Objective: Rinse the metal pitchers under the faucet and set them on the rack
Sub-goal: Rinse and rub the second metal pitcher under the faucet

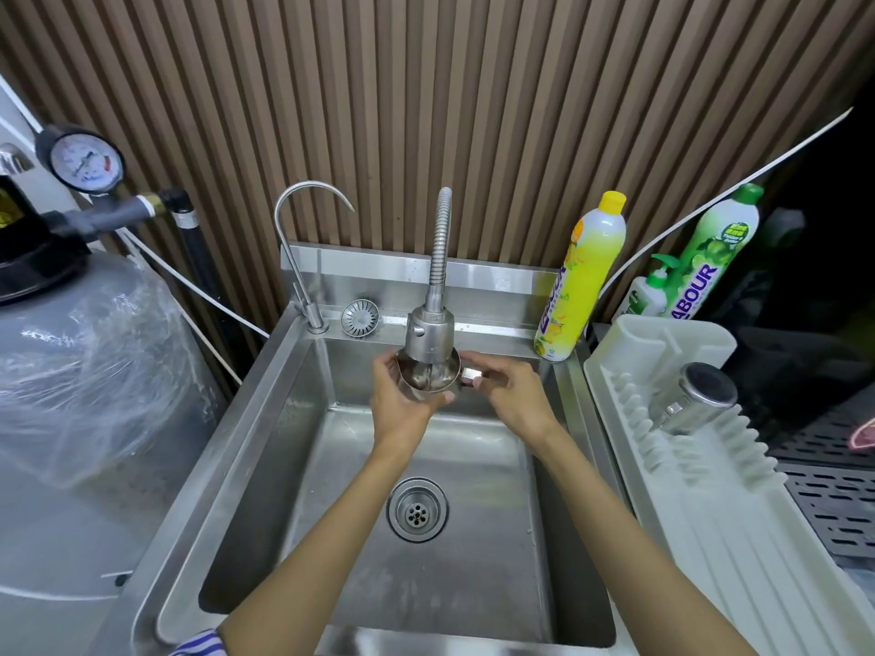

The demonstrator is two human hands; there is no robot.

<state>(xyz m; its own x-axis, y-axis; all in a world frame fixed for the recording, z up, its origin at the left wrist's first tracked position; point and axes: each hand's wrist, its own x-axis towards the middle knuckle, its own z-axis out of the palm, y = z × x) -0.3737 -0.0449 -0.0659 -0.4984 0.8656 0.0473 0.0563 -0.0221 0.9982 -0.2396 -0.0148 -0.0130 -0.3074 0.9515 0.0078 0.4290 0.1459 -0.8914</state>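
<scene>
Mid-rinse, I'd say. Your left hand grip wraps the pitcher body, your right hand grips its handle, mouth just under the faucet over the sink. Second pitcher is already on the rack. Left: rack this one.

We're at a kitchen wash-up corner: stainless sink, flexible faucet at its far edge, yellow dish-soap bottle and white drying rack right, filter tank with pressure gauge left.
</scene>
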